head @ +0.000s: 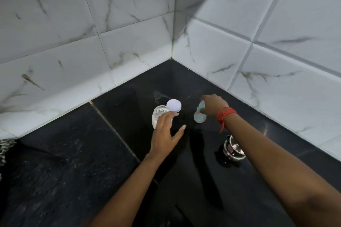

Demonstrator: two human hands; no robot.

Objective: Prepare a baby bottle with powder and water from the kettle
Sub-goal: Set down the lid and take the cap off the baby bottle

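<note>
Close under your right forearm, the small shiny steel kettle (233, 150) stands on the black polished stone counter (92, 153), partly hidden by the arm. That is your first hazard: the forearm passes right over its open top, so a dropped elbow could tip it and, if the water is hot, scald you. Further out, your left hand (164, 132) is released, fingers spread and straight, thumb apart, at the near side of the clear open-mouthed baby bottle (160, 114); I cannot tell whether the fingers actually touch it. The bottle stands upright on the counter, uncapped, with something white low inside that I judge to be powder. With no grip round it, a brush from those straight fingers could push it over and spill the contents. To its right and apart from it, your right hand (212, 106), with a red thread band (226, 114) at the wrist, is clenched round a pale blue translucent plastic cap (199, 116), which hangs below the fingers. A loose hold could drop it onto the counter and dirty it. Just behind the bottle, touching or nearly so, sits a white round flat lid (174, 105), easy to knock as you bring the cap across. Beyond that, a faint wet smear (159, 96) marks the stone before the white marble-patterned wall tiles (129, 42) at the corner.
</note>
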